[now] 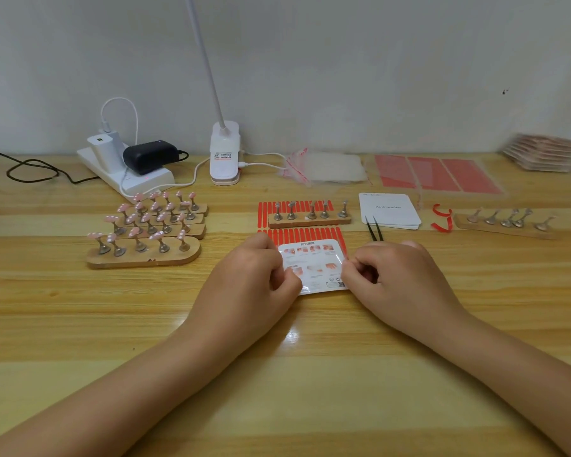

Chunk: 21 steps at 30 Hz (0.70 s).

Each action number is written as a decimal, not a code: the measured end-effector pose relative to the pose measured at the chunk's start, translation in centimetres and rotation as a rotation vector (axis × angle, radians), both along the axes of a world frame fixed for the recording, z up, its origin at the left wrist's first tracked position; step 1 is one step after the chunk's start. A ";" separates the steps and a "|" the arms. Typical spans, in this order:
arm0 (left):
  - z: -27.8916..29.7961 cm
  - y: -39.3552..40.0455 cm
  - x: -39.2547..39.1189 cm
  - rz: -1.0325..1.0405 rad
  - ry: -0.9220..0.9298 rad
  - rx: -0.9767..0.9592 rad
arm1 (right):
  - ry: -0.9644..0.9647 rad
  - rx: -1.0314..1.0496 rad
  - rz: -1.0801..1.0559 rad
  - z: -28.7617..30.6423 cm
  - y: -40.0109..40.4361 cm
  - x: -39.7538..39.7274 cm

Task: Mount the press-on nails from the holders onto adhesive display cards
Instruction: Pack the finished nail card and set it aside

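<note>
Two hands | left hand (261, 272), right hand (393, 275) apparently pinch card (314, 258)

A single wide-angle view from a camera worn on the person's head, looking forward and down across a wooden table (310, 374) toward a pale wall (343, 61) at the far side. Both forearms enter from the near edge, the left hand (254, 275) and right hand (393, 275) meeting close to the lens near the centre. The far items, such as the lamp base (225, 156), sit smaller, and straight lines bow slightly toward the frame's edges.
</note>
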State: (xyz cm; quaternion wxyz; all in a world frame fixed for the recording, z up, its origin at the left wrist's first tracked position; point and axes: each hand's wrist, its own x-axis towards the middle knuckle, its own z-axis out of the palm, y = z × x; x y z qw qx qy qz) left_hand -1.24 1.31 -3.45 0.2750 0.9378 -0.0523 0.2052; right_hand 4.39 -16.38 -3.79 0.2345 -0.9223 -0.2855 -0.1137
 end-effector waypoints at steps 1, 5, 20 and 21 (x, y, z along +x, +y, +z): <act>0.0 -0.1 0.1 0.005 0.001 0.013 | -0.006 -0.002 -0.006 0.0 0.1 0.0; 0.0 -0.1 0.1 0.021 0.010 0.034 | -0.030 -0.024 -0.025 -0.1 0.2 0.0; -0.1 -0.1 0.4 0.035 0.039 0.119 | -0.001 -0.040 -0.105 0.0 1.0 0.3; -0.1 -0.1 0.4 0.034 0.042 0.116 | -0.006 -0.041 -0.104 0.0 1.0 0.3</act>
